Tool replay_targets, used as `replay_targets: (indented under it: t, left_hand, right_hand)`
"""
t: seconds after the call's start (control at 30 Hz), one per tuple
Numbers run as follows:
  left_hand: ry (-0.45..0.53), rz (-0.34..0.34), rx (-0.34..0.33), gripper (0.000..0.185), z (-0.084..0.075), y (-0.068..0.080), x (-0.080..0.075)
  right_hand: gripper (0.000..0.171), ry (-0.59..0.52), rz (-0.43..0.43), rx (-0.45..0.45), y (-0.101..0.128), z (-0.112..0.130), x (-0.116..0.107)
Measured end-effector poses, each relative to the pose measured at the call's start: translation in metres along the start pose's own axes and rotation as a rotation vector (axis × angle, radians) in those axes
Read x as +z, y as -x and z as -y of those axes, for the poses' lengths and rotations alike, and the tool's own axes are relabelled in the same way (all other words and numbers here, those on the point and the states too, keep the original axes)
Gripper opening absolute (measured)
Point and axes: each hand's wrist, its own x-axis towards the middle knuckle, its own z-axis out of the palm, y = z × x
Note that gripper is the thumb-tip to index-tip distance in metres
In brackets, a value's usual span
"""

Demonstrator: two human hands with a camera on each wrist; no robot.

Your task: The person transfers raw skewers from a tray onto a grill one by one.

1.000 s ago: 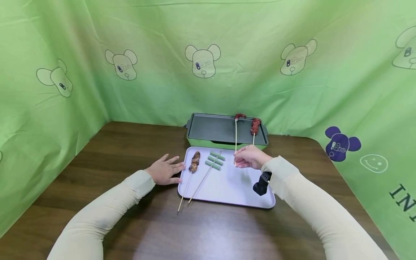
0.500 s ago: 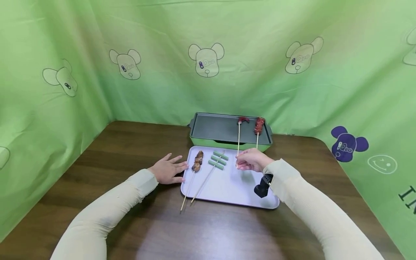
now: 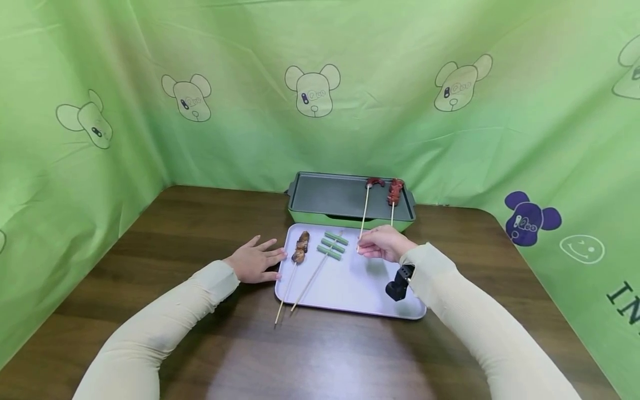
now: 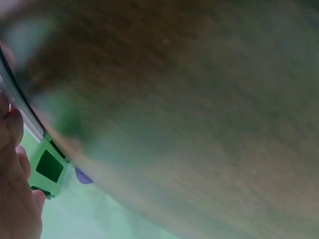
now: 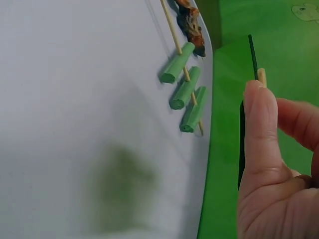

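My right hand [image 3: 382, 243] pinches the near end of a wooden skewer [image 3: 364, 211] whose red meat tip [image 3: 374, 181] lies on the dark griddle pan [image 3: 330, 195]. In the right wrist view the thumb [image 5: 259, 129] presses on the stick end. A second red meat skewer [image 3: 394, 193] lies on the pan just to the right. My left hand [image 3: 255, 261] rests flat on the table, fingers straight, touching the left edge of the pale lilac tray [image 3: 350, 283]. On the tray lie a brown meat skewer [image 3: 300, 248] and a green vegetable skewer [image 3: 332, 246] [image 5: 185, 89].
The wooden table [image 3: 200, 233] is walled by a green printed cloth [image 3: 320, 83] at the back and both sides. The green-based griddle stands right behind the tray. Both tray skewers' sticks overhang the tray's near left corner.
The skewer in my right hand has come down from tilted up to lying with its meat tip on the pan. My left hand has stayed put.
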Motion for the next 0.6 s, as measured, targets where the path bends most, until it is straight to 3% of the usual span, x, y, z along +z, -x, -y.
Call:
replay_targets:
  t: [0.27, 0.47, 0.6]
  left_hand:
    - [0.011, -0.005, -0.002, 0.059, 0.001, 0.002, 0.001]
    - [0.013, -0.011, 0.005, 0.059, 0.002, 0.002, 0.001]
    - [0.012, -0.012, 0.012, 0.06, 0.002, 0.001, 0.002]
  right_hand:
    - [0.067, 0.003, 0.009, 0.007, 0.015, -0.018, 0.017]
    - [0.065, -0.051, 0.051, 0.003, 0.037, -0.04, 0.046]
    - [0.055, -0.142, 0.051, -0.017, 0.051, -0.055, 0.068]
